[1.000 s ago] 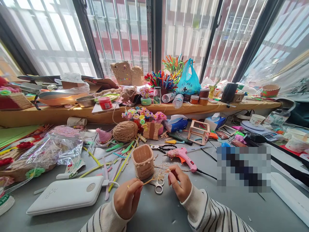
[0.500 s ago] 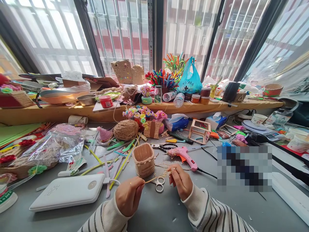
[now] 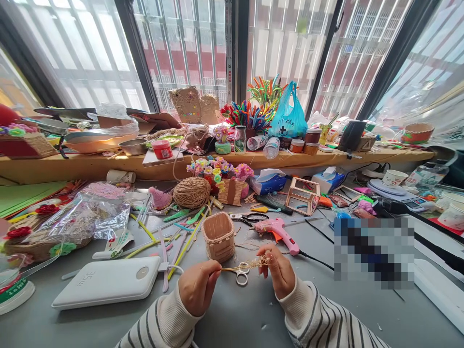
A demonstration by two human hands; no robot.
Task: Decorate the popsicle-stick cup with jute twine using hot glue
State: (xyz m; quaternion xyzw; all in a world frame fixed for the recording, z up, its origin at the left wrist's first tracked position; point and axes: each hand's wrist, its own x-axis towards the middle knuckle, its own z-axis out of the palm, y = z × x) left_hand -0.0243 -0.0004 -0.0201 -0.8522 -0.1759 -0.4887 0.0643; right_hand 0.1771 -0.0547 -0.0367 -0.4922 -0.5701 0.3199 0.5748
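- The left hand (image 3: pixel 197 286) is curled low over the grey surface (image 3: pixel 235 319), its fingers (image 3: pixel 213 268) pressed together on one end of a thin strand of twine (image 3: pixel 242 266).
- The right hand (image 3: pixel 279 268) sits just beside it, its fingers (image 3: pixel 270 258) pinching the frayed other end, so the twine runs nearly level between the two hands, held above the surface.
- Small scissors (image 3: pixel 241 276) lie on the surface under the twine.
- A little basket of wooden sticks (image 3: pixel 218 236) stands upright just behind the hands.
- A pink glue gun (image 3: pixel 279 230) lies to the right of the basket, near the right hand.
- A ball of twine (image 3: pixel 191 192) rests farther back, and behind it a bunch of small colourful flowers (image 3: pixel 219 169).
- A white power bank (image 3: pixel 107 289) lies flat to the left of the left hand.
- Both wrists wear striped sleeves (image 3: pixel 319 319).
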